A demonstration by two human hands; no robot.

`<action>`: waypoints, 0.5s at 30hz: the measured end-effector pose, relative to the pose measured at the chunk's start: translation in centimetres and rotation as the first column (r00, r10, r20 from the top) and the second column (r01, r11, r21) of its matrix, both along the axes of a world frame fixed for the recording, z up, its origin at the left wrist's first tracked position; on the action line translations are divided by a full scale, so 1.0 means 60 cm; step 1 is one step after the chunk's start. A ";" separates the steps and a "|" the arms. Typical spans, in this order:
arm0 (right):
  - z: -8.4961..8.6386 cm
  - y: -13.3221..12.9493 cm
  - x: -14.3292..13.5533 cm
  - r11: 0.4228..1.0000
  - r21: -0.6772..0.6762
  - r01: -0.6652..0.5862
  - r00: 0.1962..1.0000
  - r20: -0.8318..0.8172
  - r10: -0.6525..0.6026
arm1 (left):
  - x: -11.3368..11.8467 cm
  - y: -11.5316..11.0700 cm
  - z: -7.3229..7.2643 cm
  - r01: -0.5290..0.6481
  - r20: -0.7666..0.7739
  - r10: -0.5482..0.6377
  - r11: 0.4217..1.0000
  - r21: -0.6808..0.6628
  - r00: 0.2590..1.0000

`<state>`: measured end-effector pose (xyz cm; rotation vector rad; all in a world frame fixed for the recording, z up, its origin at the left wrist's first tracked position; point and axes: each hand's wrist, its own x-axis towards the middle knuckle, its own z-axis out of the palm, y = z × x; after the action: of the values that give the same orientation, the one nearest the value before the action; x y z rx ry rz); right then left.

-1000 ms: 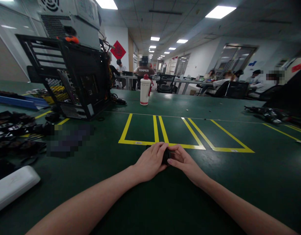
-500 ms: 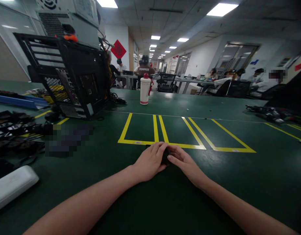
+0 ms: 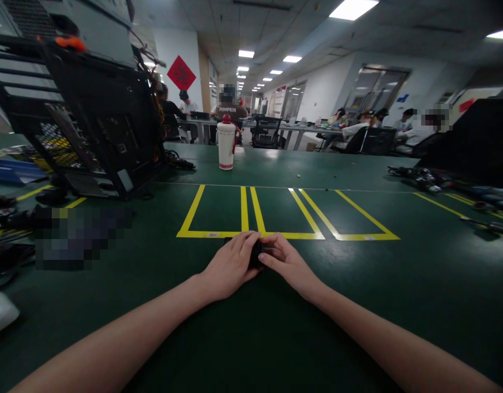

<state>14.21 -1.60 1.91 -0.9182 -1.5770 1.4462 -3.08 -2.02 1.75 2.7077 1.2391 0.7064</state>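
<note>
A small black object rests on the green table, just in front of the yellow tape outlines. My left hand is wrapped over it from the left and hides most of it. On its right side, my right hand touches it with bent fingers and thumb. What exactly the object is cannot be made out.
An open black computer case stands at the left, near dark parts and cables. A white bottle with a red lid stands beyond the tape. Cables lie at the right. People sit at farther desks.
The view has turned slightly to the right, so the table and things on it appear shifted left. Both hands keep nearly the same hold on the black object.
</note>
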 end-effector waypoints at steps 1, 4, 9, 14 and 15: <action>0.000 0.001 0.001 1.000 -0.010 -0.005 1.000 0.012 0.005 | 0.000 0.001 -0.001 -0.004 -0.001 0.004 1.000 -0.005 1.000; 0.000 0.003 0.005 0.997 -0.038 -0.062 0.998 0.006 0.063 | 0.001 0.002 -0.003 -0.013 -0.008 0.013 1.000 -0.006 1.000; -0.004 0.002 0.006 0.991 0.015 -0.131 0.985 -0.111 0.131 | 0.001 0.003 -0.005 -0.014 -0.018 0.014 1.000 -0.001 1.000; -0.002 -0.001 0.003 0.999 0.002 -0.051 0.997 -0.053 0.051 | 0.000 0.003 -0.003 -0.002 -0.019 0.002 1.000 -0.003 1.000; -0.001 -0.001 0.002 0.999 0.003 -0.037 0.999 -0.039 0.037 | 0.000 0.002 -0.002 -0.001 -0.019 0.001 1.000 -0.003 1.000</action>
<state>14.35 -1.69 1.85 -0.8586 -1.5743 1.4790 -3.06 -1.87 1.60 2.7178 1.2443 0.6797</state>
